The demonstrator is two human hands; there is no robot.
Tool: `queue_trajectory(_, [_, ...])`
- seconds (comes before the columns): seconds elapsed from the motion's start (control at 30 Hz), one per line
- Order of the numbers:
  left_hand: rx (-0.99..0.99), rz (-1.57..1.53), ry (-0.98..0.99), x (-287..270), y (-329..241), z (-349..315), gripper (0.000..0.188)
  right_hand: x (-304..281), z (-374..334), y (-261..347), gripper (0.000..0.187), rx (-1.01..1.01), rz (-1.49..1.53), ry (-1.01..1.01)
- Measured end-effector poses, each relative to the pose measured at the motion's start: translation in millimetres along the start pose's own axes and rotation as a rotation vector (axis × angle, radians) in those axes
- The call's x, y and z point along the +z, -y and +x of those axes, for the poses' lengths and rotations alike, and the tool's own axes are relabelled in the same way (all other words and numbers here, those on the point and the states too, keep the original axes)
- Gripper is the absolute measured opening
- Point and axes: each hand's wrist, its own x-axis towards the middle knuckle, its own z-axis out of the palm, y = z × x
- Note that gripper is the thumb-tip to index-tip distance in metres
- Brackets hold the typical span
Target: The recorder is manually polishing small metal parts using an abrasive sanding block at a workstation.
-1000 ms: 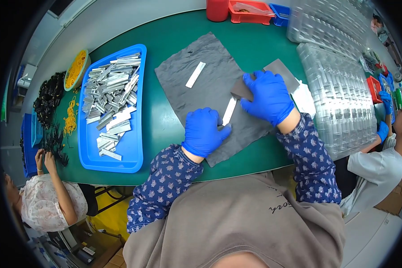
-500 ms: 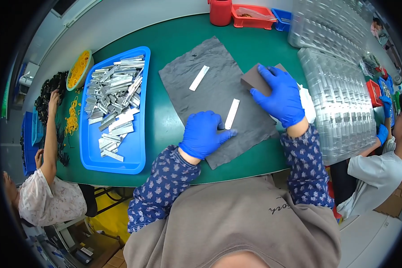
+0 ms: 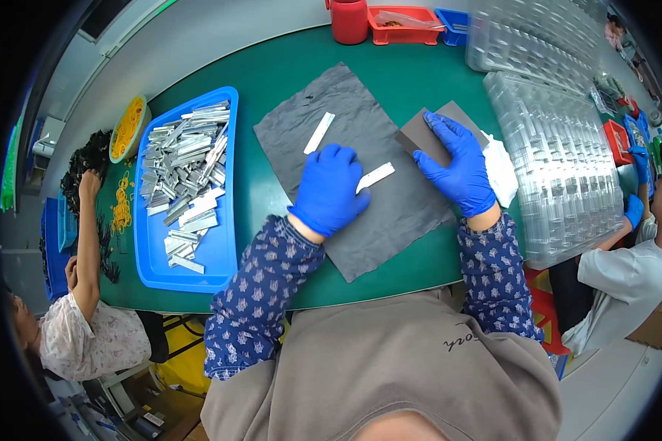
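My left hand [image 3: 326,188], in a blue glove, lies low over a dark grey cloth [image 3: 390,220] with its fingers curled. Between its thumb and forefinger sits the near end of a flat silvery metal strip [image 3: 377,176]. A second metal strip [image 3: 318,133] rests on the cloth just beyond those fingers. On the right, my gloved right hand [image 3: 460,169] grips a brown-grey rectangular block [image 3: 421,138], tilted at the cloth's right edge. Another flat block [image 3: 460,117] of similar colour shows behind that hand. A crumpled white cloth or tissue [image 3: 501,173] lies beside it.
A blue tray [image 3: 232,220] heaped with metal strips stands at left, near a bowl of yellow bands [image 3: 129,125]. Clear plastic trays [image 3: 548,162] are on the right. Red bin [image 3: 404,34] and red container [image 3: 348,22] stand at the back. Co-workers sit at both sides.
My left hand has moved forward, and the nearer strip has turned from steep to slanting, its near end now at the thumb. My right hand, still on the block, has shifted slightly left.
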Motion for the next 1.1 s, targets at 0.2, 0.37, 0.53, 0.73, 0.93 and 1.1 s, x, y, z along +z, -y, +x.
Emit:
queue_trajectory(0.2, [-0.281, -0.118, -0.051, -7, -20, -30, 0.031, 1, 0, 5, 0.062, -0.032, -0.06, 0.058])
queue_trajectory(0.37, [-0.318, -0.178, -0.052, -1, -20, -44, 0.031, 2, -7, 35, 0.064, -0.146, -0.222, 0.184])
queue_trajectory(0.53, [-0.293, -0.146, -0.143, 4, -25, -44, 0.027, 13, -16, 53, 0.065, -0.165, -0.397, 0.354])
queue_trajectory(0.73, [-0.302, -0.175, -0.125, 16, -25, -47, 0.025, 5, -20, 67, 0.065, -0.146, -0.386, 0.457])
queue_trajectory(0.93, [-0.288, -0.215, -0.153, 17, -27, -47, 0.024, 4, -7, 55, 0.062, -0.187, -0.403, 0.39])
queue_trajectory(1.1, [-0.288, -0.187, -0.132, 20, -25, -47, 0.024, 8, -19, 78, 0.061, -0.212, -0.414, 0.473])
